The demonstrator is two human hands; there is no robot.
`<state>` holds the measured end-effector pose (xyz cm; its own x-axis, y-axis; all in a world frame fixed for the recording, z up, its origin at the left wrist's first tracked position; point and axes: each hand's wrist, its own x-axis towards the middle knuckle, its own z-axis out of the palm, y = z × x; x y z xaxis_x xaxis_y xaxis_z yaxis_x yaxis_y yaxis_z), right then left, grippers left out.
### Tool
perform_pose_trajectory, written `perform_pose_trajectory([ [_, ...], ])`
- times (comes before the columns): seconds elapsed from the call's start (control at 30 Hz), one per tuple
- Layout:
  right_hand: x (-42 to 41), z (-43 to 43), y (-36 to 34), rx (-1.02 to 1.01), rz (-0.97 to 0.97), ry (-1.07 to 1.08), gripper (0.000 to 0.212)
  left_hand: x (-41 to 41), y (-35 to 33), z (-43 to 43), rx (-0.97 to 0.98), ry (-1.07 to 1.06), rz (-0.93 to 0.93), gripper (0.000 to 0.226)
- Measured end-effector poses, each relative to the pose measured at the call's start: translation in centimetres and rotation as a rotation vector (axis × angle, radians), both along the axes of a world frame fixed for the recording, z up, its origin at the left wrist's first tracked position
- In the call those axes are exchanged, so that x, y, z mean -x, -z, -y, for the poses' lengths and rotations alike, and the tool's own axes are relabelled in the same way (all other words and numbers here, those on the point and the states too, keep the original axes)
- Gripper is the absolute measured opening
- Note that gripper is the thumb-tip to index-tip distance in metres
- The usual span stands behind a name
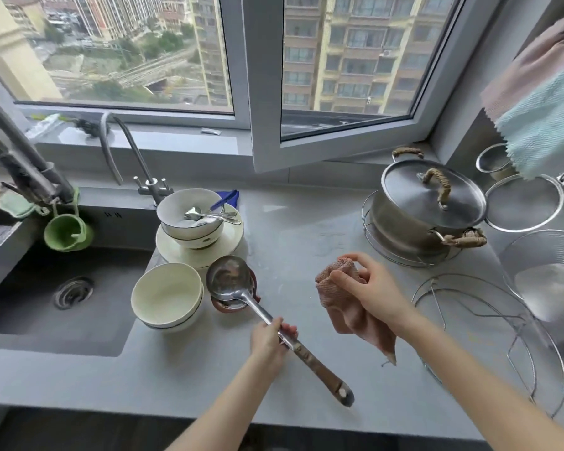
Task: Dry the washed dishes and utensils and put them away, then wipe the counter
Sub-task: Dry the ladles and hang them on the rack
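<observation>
The left grip [269, 340] is clamped round the handle of one ladle [308, 354], fingers curled about the shaft roughly midway along. The ladle's long axis runs on a diagonal, its cup up and to the left at centre frame and its handle end down and to the right, near the table's front edge. The cup sits over a small brown dish [232, 305]; whether it rests on the dish or hangs just above it cannot be told. The right grip [368, 288] is closed on one bunched pink cloth [337, 307], right of centre and apart from the ladle. From the cloth, the cup lies to the left and slightly up, and the bare stretch of shaft above the left grip is the nearest part. The likely next move is a leftward sweep of the cloth to the cup while the left grip steadies the ladle. Left of the ladle on the table [306, 229], beside the sink [62, 320], stand two piles of crockery. The front pile [166, 294] looks like two bowls, and the rear pile [192, 219] is bowls on plates with what seem to be two spoons inside. At the right are one lidded pot [430, 206], three strainers and two wire racks.
</observation>
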<state>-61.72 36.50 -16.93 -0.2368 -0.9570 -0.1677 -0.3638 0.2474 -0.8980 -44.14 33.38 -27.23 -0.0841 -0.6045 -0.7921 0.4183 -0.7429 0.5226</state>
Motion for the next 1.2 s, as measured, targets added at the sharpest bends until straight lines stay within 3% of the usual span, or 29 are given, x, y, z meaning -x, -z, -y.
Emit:
perform_pose_trajectory([
  [0.23,-1.2,0.6,1.3,-0.004,0.041,-0.021,0.041,-4.4,-3.4,-0.7,0.032,-0.044,0.049,0.028],
  [0.43,-3.9,2.5,1.1,0.021,0.021,-0.048,0.035,-8.5,-8.7,-1.3,0.047,0.227,0.115,0.023],
  [0.57,-8.5,4.2,0.7,0.194,-0.104,-0.05,0.028,-10.4,-11.1,-0.9,0.033,0.41,0.138,0.022],
  [0.63,-11.3,5.4,1.5,0.352,-0.152,-0.183,0.032,-10.7,-12.1,-0.6,0.031,0.492,0.153,0.023],
  [0.77,-14.0,6.6,5.7,0.468,-0.386,-0.511,0.031,-11.0,-13.8,0.0,0.051,0.614,0.156,0.027],
  [1.07,-9.6,7.7,5.6,0.584,-0.856,-0.508,0.028,-11.5,-14.4,1.0,0.088,0.777,0.132,0.029],
  [1.2,-7.5,7.9,4.2,0.538,-1.074,-0.525,0.025,-11.0,-15.0,1.0,0.147,0.873,0.188,0.028],
])
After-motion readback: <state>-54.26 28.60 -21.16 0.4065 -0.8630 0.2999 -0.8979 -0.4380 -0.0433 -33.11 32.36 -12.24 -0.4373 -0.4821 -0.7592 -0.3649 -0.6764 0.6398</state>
